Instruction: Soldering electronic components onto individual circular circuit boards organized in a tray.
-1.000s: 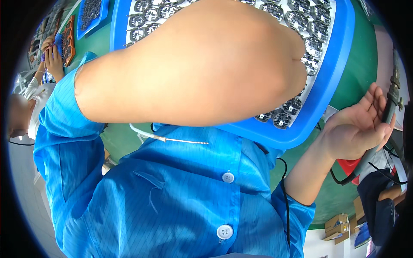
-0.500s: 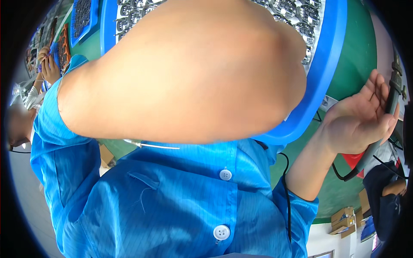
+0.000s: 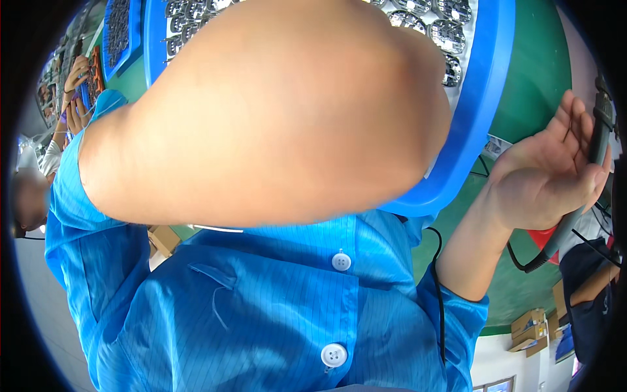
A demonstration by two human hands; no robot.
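My left forearm (image 3: 261, 124) fills the upper middle of the head view, very close and blurred, reaching across a blue tray (image 3: 480, 85). Its rounded far end is probably my left hand (image 3: 418, 98), but no fingers can be made out. In the tray, several round metal parts (image 3: 447, 36) lie in rows on a white lining. At the right, my right hand (image 3: 545, 170) is turned palm up beside the tray, its fingers loosely curled. Its thumb lies across a dark grey corded electric screwdriver (image 3: 597, 137), which stands upright against the hand.
A black coiled cord (image 3: 526, 266) hangs below the screwdriver. Another blue tray (image 3: 121, 39) of small dark parts stands at the far left, near a co-worker's hands (image 3: 77, 98). Cardboard boxes (image 3: 528, 330) stand at the lower right, near another person's dark clothing (image 3: 588, 287).
The tray and my left forearm sit slightly farther left in view. My right hand stays with the screwdriver. One of the co-worker's hands at the far left has risen.
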